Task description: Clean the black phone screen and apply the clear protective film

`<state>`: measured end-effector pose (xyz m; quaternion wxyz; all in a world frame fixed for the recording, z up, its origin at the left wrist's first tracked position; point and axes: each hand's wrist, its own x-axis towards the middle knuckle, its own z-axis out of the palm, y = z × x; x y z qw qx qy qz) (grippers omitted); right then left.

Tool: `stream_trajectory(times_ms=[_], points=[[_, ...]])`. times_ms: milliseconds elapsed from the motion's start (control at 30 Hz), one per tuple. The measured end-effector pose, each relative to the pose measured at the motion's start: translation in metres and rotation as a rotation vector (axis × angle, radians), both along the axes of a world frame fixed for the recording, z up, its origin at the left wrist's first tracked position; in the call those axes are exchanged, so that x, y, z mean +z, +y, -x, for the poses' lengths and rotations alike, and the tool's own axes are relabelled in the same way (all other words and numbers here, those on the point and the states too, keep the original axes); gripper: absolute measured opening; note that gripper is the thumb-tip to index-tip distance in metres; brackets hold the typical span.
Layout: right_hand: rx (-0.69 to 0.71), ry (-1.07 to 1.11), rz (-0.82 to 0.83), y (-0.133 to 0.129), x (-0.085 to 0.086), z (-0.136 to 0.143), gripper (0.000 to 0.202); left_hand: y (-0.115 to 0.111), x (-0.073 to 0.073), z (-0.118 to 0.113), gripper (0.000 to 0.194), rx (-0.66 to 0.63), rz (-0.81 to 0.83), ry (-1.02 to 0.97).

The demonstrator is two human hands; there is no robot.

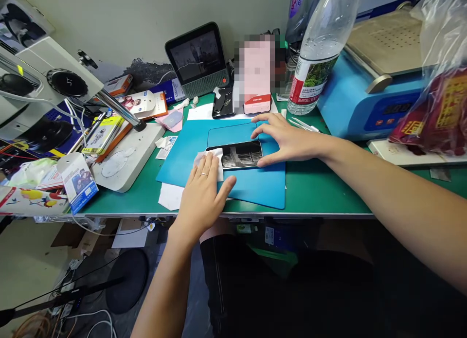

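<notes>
A smartphone point(241, 155) with a dark, reflective screen lies flat on a blue mat point(255, 192). My left hand point(204, 187) rests flat over a white tissue point(220, 155) at the phone's left end, fingers stretched and thumb apart. At the right end, my right hand point(280, 138) is open, its thumb at the phone's near corner and its fingers spread beyond the far corner. Whether those fingers touch the phone is unclear. Just behind the phone lies a clear rectangular sheet with a dark outline point(231, 133), perhaps a screen film.
A smart display point(197, 58), a pink phone or box point(257, 75) and a water bottle point(317, 61) stand at the back. To the right are a blue machine point(353, 95) and a red bag point(434, 109). A microscope stand point(124, 109) and small boxes crowd the left.
</notes>
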<state>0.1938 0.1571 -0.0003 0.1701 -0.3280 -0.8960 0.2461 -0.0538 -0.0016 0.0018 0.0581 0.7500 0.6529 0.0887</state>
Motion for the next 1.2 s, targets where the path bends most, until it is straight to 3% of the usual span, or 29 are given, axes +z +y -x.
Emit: stream_trajectory(times_ms=[200,433,567,667,767,867,1033,1100,1200], points=[[0.030,-0.015,0.024,0.000,0.000,0.000,0.074,0.003,-0.001,-0.008,0.076,0.036,0.020,-0.020],[0.043,-0.014,0.041,0.001,0.002,-0.001,0.078,0.022,0.009,-0.043,0.092,-0.139,0.082,-0.040],[0.040,-0.012,0.109,-0.001,0.008,-0.003,0.076,0.020,0.011,-0.068,0.101,-0.184,0.084,-0.034],[0.030,0.016,0.151,-0.002,0.011,-0.003,0.068,0.015,0.009,-0.074,0.102,-0.194,0.064,-0.022],[0.037,0.041,0.170,-0.001,0.011,-0.004,0.066,0.009,0.007,-0.063,0.098,-0.242,0.064,-0.043],[0.052,0.020,0.167,0.001,0.010,-0.005,0.066,0.000,0.006,-0.037,0.095,-0.283,0.078,-0.084],[0.072,-0.026,0.174,0.005,0.006,-0.007,0.074,-0.012,0.002,0.006,0.094,-0.134,0.043,-0.062],[0.079,-0.034,0.173,0.007,0.003,-0.008,0.074,-0.012,-0.001,0.010,0.094,-0.112,0.029,-0.049],[0.085,-0.031,0.148,0.009,0.000,-0.008,0.072,-0.010,-0.004,-0.005,0.098,-0.082,-0.001,-0.027]])
